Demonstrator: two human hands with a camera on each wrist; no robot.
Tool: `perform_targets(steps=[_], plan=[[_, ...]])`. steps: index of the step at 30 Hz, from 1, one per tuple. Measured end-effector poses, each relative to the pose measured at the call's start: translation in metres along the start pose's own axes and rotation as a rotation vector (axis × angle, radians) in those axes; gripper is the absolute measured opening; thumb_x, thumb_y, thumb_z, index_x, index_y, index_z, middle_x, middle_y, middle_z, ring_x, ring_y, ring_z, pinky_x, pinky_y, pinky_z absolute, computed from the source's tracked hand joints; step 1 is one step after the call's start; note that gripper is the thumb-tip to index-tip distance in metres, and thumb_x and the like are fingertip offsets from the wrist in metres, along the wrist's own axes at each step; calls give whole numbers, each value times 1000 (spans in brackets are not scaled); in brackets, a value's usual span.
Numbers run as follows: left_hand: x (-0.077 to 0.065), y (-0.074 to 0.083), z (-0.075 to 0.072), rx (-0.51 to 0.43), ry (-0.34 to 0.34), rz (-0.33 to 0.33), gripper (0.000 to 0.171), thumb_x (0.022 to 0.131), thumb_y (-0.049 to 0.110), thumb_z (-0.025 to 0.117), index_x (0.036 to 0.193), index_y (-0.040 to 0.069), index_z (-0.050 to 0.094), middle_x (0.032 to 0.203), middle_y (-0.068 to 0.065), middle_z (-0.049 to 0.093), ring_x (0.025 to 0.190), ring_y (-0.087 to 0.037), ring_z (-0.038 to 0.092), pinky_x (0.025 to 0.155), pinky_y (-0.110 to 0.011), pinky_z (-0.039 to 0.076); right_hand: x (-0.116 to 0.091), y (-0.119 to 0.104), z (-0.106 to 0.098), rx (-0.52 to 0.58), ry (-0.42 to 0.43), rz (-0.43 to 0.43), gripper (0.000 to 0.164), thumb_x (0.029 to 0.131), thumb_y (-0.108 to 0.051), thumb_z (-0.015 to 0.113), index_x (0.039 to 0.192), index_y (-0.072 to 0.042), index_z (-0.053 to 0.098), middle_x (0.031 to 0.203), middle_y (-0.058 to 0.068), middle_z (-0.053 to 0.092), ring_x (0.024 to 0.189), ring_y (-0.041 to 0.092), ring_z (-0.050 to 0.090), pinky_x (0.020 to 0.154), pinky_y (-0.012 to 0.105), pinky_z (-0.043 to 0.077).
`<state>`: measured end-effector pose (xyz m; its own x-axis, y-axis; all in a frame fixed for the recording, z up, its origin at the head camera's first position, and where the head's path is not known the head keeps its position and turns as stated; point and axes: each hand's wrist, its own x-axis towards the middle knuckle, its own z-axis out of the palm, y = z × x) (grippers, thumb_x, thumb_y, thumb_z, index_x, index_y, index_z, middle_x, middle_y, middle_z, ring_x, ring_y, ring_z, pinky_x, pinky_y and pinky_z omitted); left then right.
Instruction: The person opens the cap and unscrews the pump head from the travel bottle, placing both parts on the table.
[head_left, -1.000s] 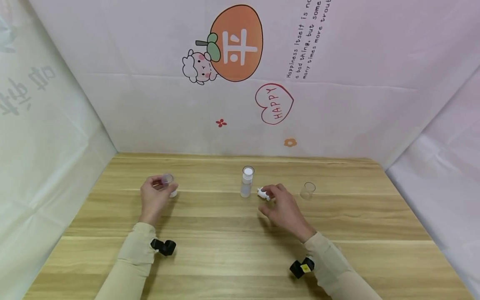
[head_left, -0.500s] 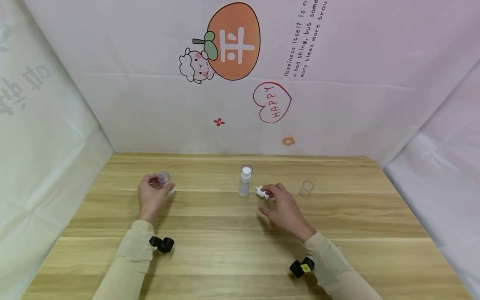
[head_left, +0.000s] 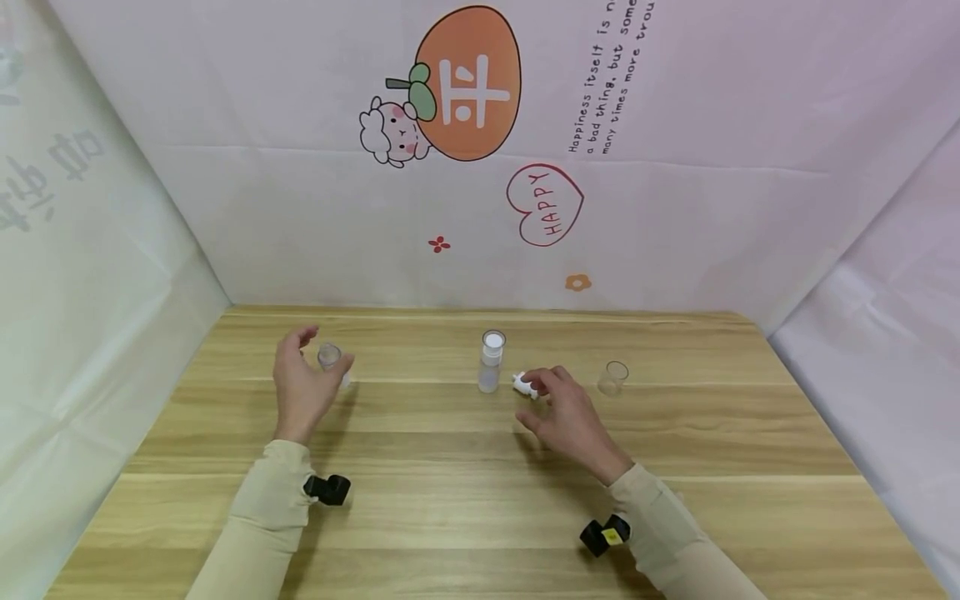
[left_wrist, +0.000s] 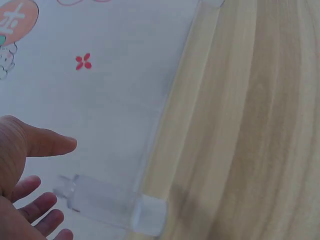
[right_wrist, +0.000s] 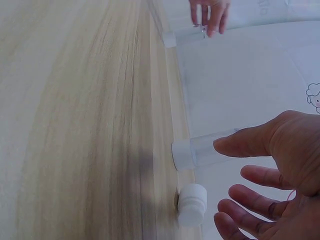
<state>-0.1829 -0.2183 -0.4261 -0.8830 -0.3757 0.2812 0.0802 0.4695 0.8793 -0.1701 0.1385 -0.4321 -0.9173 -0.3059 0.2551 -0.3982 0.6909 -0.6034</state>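
Note:
My left hand [head_left: 306,383] is spread beside a clear bottle [left_wrist: 102,197] with a white base [left_wrist: 150,215], which stands on the table at the left. In the left wrist view the thumb and fingers are apart, with a gap between them and nothing held. My right hand [head_left: 570,421] hovers with loosely bent fingers at a small white piece [head_left: 525,385], shaped like stepped cylinders, lying on the wood. A second clear container [head_left: 491,363] with white parts stands upright just left of that piece; the right thumb [right_wrist: 245,142] overlaps it in the right wrist view.
A small clear cup [head_left: 613,380] with a dark rim stands right of my right hand. The wood-grain table [head_left: 450,483] ends at a printed white cloth backdrop [head_left: 337,233], with further cloth at both sides.
The left fingers, earlier round the top of the left bottle, have spread away from it, leaving it standing. The right hand keeps its place by the white piece.

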Motion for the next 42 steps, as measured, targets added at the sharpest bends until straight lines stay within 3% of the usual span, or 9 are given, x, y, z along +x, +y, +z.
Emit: perform_targets(steps=[7, 13, 24, 33, 42], plan=[[-5, 22, 9, 57, 33, 188, 57, 82, 0, 81, 132, -6, 55, 133, -24, 53, 129, -41, 44, 110, -54, 32, 0, -2, -1, 20, 0, 8, 42, 82, -4, 84, 120, -1, 65, 104, 15, 61, 95, 33, 61, 84, 47, 55], [-14, 37, 22, 28, -42, 272, 56, 83, 0, 81, 132, -6, 55, 129, -23, 54, 122, -40, 49, 104, -52, 41, 0, -3, -3, 33, -9, 21, 40, 82, -3, 83, 118, 1, 66, 103, 15, 61, 97, 35, 62, 85, 49, 55], [-31, 43, 67, -91, -276, 200, 47, 85, 1, 80, 128, -3, 59, 122, -18, 62, 109, -37, 60, 92, -49, 54, -2, 2, -7, 47, 19, 30, 28, 82, -3, 84, 106, 0, 69, 95, 15, 63, 91, 34, 63, 80, 49, 57], [-41, 43, 110, -151, -409, 144, 48, 85, 2, 80, 128, -4, 60, 121, -22, 63, 110, -41, 60, 93, -49, 53, -5, 9, -11, 67, 13, 84, 23, 85, -5, 81, 105, -2, 70, 93, 12, 66, 90, 30, 65, 80, 45, 57], [-45, 46, 140, -207, -490, 83, 50, 88, 6, 79, 131, -7, 58, 124, -23, 63, 114, -40, 60, 99, -49, 50, -11, 16, -13, 77, 18, 64, 23, 85, -3, 81, 105, 0, 71, 91, 10, 67, 88, 28, 65, 78, 45, 58]])
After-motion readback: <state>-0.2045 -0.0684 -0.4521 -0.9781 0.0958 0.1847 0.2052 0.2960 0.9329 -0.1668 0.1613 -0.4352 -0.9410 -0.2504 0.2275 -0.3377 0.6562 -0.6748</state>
